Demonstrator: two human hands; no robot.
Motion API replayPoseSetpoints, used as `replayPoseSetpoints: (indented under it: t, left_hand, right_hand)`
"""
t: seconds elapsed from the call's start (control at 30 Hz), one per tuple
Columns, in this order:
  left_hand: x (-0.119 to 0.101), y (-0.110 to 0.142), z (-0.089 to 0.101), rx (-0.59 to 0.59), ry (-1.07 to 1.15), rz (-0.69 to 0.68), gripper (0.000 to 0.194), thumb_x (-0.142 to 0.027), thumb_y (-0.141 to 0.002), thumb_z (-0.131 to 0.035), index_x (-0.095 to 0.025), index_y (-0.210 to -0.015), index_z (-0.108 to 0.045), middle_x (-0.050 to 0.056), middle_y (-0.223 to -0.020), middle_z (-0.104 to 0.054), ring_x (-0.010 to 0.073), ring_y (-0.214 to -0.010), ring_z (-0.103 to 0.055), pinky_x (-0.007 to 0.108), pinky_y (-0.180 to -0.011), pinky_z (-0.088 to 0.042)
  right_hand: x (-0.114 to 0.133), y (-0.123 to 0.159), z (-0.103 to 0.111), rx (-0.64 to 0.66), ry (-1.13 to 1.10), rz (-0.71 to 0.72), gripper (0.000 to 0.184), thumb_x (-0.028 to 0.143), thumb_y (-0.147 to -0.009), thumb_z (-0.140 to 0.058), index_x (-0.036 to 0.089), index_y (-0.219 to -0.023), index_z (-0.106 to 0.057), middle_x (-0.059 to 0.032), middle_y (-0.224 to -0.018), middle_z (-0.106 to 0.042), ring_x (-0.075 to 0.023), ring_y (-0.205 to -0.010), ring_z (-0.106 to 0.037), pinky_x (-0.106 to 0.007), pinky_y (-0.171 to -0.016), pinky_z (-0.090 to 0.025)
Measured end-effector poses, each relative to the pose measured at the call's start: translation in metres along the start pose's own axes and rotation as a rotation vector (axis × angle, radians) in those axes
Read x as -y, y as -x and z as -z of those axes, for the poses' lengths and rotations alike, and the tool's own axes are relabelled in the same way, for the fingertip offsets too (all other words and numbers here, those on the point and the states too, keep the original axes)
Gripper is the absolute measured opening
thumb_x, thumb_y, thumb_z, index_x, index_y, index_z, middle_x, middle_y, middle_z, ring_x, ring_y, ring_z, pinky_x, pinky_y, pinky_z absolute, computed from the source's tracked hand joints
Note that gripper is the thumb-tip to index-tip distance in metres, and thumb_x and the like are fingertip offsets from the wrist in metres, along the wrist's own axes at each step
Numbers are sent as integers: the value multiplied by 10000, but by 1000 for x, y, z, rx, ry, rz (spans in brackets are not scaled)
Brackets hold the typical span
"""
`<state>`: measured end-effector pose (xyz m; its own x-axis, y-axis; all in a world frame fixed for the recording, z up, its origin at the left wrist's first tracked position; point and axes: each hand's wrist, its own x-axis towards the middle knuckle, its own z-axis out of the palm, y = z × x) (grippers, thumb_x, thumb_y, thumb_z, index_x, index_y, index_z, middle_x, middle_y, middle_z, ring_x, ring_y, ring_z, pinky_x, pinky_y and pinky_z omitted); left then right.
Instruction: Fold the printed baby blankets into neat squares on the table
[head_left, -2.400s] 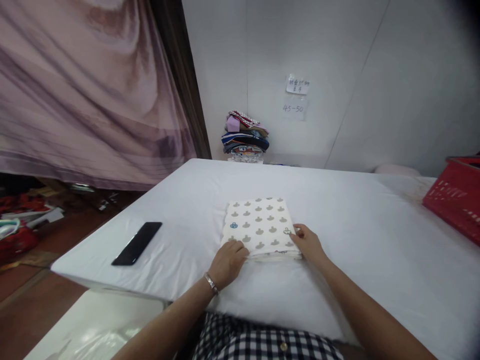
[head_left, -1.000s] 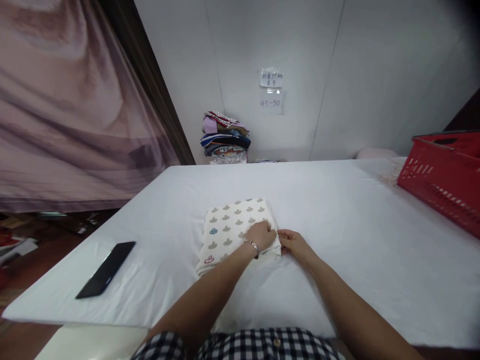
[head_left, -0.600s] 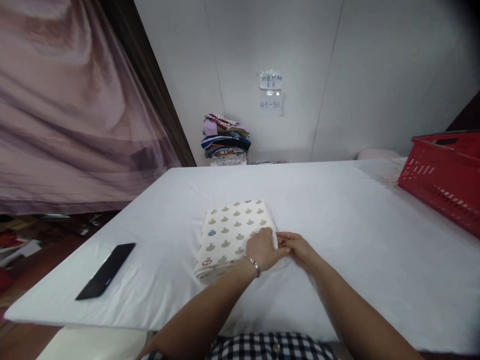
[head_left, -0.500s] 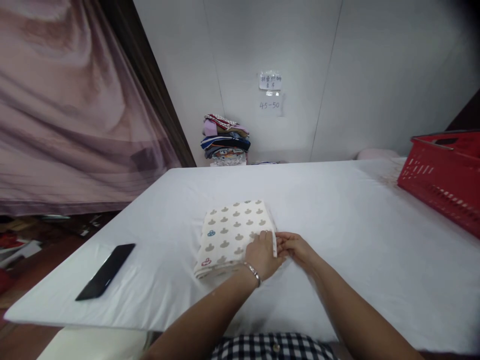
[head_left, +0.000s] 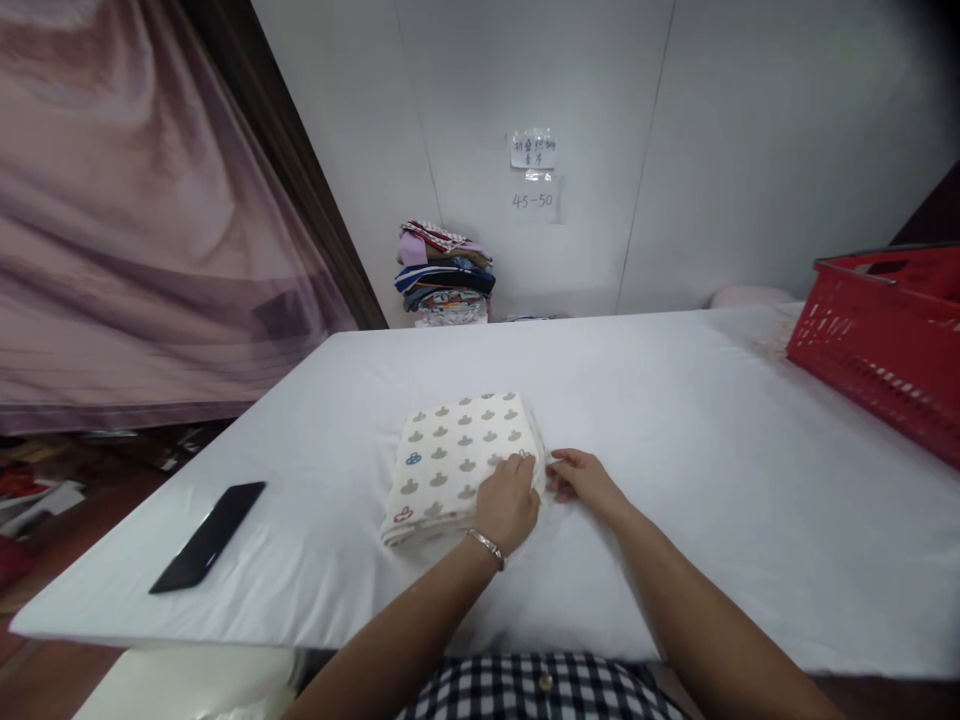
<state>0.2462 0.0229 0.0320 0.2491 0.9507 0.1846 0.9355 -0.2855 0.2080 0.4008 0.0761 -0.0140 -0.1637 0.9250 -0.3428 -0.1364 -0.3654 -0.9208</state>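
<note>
A folded cream cloth (head_left: 450,455) printed with small grey shapes lies in the middle of the white-covered table (head_left: 675,420). My left hand (head_left: 508,503), a bracelet on its wrist, rests palm down on the cloth's near right corner with the fingers flat. My right hand (head_left: 579,478) sits just right of that corner, fingertips pinched together at the cloth's edge; what they grip is too small to make out.
A black phone (head_left: 208,535) lies near the table's left front edge. A red plastic basket (head_left: 885,340) stands at the right. A stack of folded clothes (head_left: 444,272) sits against the far wall under paper notes (head_left: 533,150). A mauve curtain (head_left: 135,220) hangs at the left.
Both hands moved from the cloth's two near corners to its right corner. The left hand then slid toward me and flattened; the right hand stays beside it. The view drifted slightly.
</note>
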Motion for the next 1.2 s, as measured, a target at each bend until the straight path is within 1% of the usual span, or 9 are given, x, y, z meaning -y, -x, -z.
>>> replayPoseSetpoints:
  t: [0.13, 0.27, 0.5, 0.63, 0.73, 0.87, 0.97, 1.1, 1.2]
  left_hand:
    - [-3, 0, -7, 61, 1, -46, 388, -133, -740, -513, -197, -1119, -457, 73, -1051, -523, 219, -958, -500, 327, -744, -448]
    - [-1, -4, -4, 97, 15, -9, 373, -145, -749, -524, -225, -1106, -456, 52, -1077, -506, 193, -989, -491, 291, -760, -439]
    - [-4, 4, -10, -40, -15, -66, 450, -200, -737, -550, -195, -1174, -446, 67, -1033, -531, 222, -950, -486, 349, -795, -417]
    - [-1, 10, -16, -116, -20, -77, 560, -239, -722, -580, -178, -1248, -398, 90, -1119, -526, 250, -1018, -467, 390, -835, -396]
    - [6, 10, -20, -159, -1, -41, 571, -204, -705, -577, -173, -1247, -399, 97, -1163, -516, 259, -1070, -451, 401, -866, -392]
    - [18, 3, -17, -201, 120, 9, 452, -118, -690, -526, -172, -1136, -484, 84, -1042, -571, 230, -1003, -508, 369, -859, -423]
    - [24, -3, -8, -270, 289, 107, 346, -136, -724, -509, -188, -1066, -520, 57, -977, -598, 194, -924, -558, 329, -821, -451]
    - [25, -2, -1, -300, 411, 198, 295, -179, -745, -530, -198, -1039, -540, 38, -965, -611, 180, -899, -575, 313, -810, -456]
    - [21, 2, -7, -276, 375, 82, 307, -143, -723, -531, -196, -1025, -542, 43, -966, -603, 186, -916, -554, 324, -824, -444]
  right_hand:
    - [0, 5, -5, 70, 18, -30, 275, 193, -667, -631, 147, -929, -560, -28, -663, -643, -140, -538, -603, -241, -445, -499]
    - [-1, 6, -6, 101, 6, -26, 330, 214, -676, -632, 141, -989, -558, 1, -598, -619, -119, -520, -586, -203, -437, -471]
    - [-5, 5, -7, 224, 36, -44, 290, 241, -642, -601, 137, -911, -631, 3, -573, -613, -87, -477, -535, -172, -409, -379]
    - [-4, 6, -8, 242, 71, 16, 293, 245, -617, -601, 137, -886, -650, 33, -514, -554, -68, -443, -456, -172, -368, -250]
    - [-1, 9, -10, 261, 79, 61, 308, 234, -613, -597, 148, -901, -666, 45, -532, -542, -55, -444, -405, -176, -376, -204]
    - [1, 10, -9, 308, 39, 119, 341, 243, -630, -622, 179, -961, -672, -13, -814, -659, -85, -590, -519, -178, -437, -306]
    - [0, 9, -9, 239, -99, 76, 397, 224, -609, -657, 193, -1005, -646, -57, -1024, -648, -148, -788, -601, -207, -526, -430]
    - [0, 8, -9, 73, -202, 8, 355, 172, -626, -658, 150, -977, -610, -103, -1006, -645, -188, -802, -633, -270, -579, -513]
    - [0, 8, -9, 134, -247, -55, 320, 198, -685, -655, 142, -994, -594, -107, -960, -654, -191, -777, -644, -308, -621, -541]
